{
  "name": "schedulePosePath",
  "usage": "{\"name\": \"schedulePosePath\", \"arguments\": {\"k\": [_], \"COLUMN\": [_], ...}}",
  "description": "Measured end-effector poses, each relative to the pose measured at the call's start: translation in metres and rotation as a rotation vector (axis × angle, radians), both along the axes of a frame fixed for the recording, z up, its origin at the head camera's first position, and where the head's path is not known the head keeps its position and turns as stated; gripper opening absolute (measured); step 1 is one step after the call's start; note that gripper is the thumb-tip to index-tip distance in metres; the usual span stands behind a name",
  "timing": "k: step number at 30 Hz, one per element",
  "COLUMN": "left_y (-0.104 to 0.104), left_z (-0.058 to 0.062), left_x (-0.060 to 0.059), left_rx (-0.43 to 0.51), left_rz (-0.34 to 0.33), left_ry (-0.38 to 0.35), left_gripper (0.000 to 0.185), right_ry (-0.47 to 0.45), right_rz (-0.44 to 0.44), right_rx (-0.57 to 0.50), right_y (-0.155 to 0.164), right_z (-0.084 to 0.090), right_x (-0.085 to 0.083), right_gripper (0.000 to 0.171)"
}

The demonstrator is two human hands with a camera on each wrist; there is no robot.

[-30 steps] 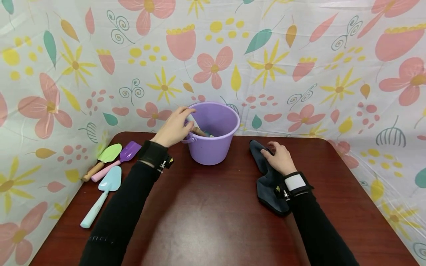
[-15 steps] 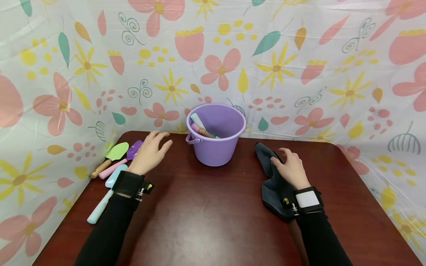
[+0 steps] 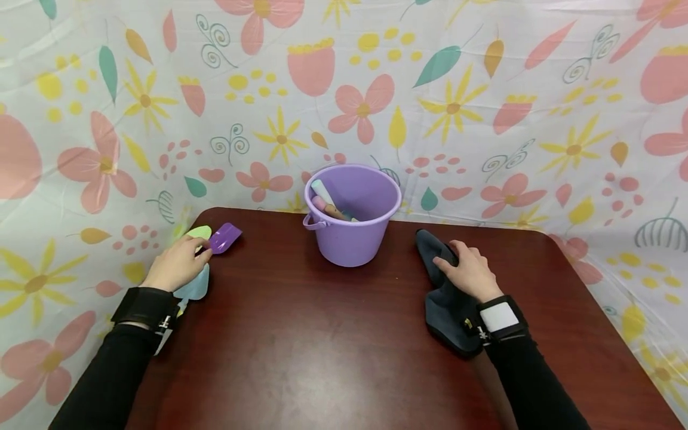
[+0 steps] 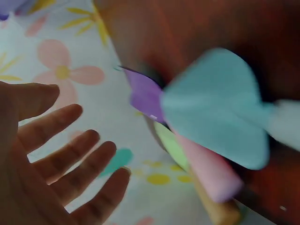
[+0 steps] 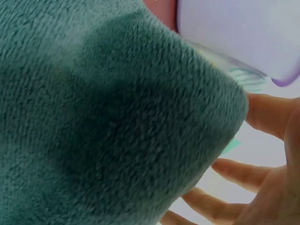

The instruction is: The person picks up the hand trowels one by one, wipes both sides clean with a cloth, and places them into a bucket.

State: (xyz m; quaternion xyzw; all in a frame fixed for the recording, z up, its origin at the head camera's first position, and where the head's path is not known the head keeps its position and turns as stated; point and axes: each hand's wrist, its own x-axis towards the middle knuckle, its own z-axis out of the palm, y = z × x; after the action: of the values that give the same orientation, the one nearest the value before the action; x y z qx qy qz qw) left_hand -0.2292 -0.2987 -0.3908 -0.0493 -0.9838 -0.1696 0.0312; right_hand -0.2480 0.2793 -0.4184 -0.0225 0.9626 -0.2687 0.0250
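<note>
Left hand shifted over to purple trowel, fingers spread; right hand loose by cloth, contact unclear. Trowel likely light, stiff: grip handle.

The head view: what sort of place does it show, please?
Probably an indoor tabletop workspace; the wider room is not visible. A glossy reddish-brown wooden-looking table stands before a white sheet printed with pastel flowers, and a round purple plastic bucket stands on the table.

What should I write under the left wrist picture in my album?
Open left hand near a light-blue trowel, a pink-handled purple shovel and a green, tan-handled trowel.
</note>
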Motion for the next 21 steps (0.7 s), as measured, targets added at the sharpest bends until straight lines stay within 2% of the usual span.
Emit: {"name": "schedulePosePath", "arguments": {"k": [3, 8, 10, 12, 14, 17, 21], "left_y": [-0.011, -0.021, -0.023, -0.024, -0.026, -0.029, -0.029], "left_z": [-0.005, -0.008, -0.009, -0.011, -0.014, -0.019, -0.025], "left_x": [0.008, 0.039, 0.050, 0.058, 0.062, 0.063, 0.064], "left_rx": [-0.045, -0.092, -0.108, -0.118, -0.135, -0.145, -0.150], "left_rz": [0.036, 0.125, 0.142, 0.158, 0.159, 0.166, 0.159], "left_ry": [-0.052, -0.136, -0.164, -0.222, -0.299, -0.420, -0.466], "left_gripper": [0.042, 0.057, 0.061, 0.062, 0.062, 0.074, 0.086], "right_ry": [-0.040, -0.120, -0.141, -0.150, -0.155, -0.157, -0.169], "right_rz": [0.002, 0.000, 0.001, 0.005, 0.010, 0.025, 0.030], "right_rx": [0.024, 0.048, 0.058, 0.071, 0.082, 0.105, 0.135], "right_y": [-0.003, -0.006, -0.005, -0.003, -0.002, -0.004, -0.011], "right_z": [0.001, -0.006, -0.011, -0.014, -0.017, -0.020, -0.024], "right_x": [-0.003, -0.011, -0.015, -0.018, -0.022, -0.027, -0.034], "right_gripper": [0.078, 0.086, 0.088, 0.088, 0.087, 0.087, 0.088]}}
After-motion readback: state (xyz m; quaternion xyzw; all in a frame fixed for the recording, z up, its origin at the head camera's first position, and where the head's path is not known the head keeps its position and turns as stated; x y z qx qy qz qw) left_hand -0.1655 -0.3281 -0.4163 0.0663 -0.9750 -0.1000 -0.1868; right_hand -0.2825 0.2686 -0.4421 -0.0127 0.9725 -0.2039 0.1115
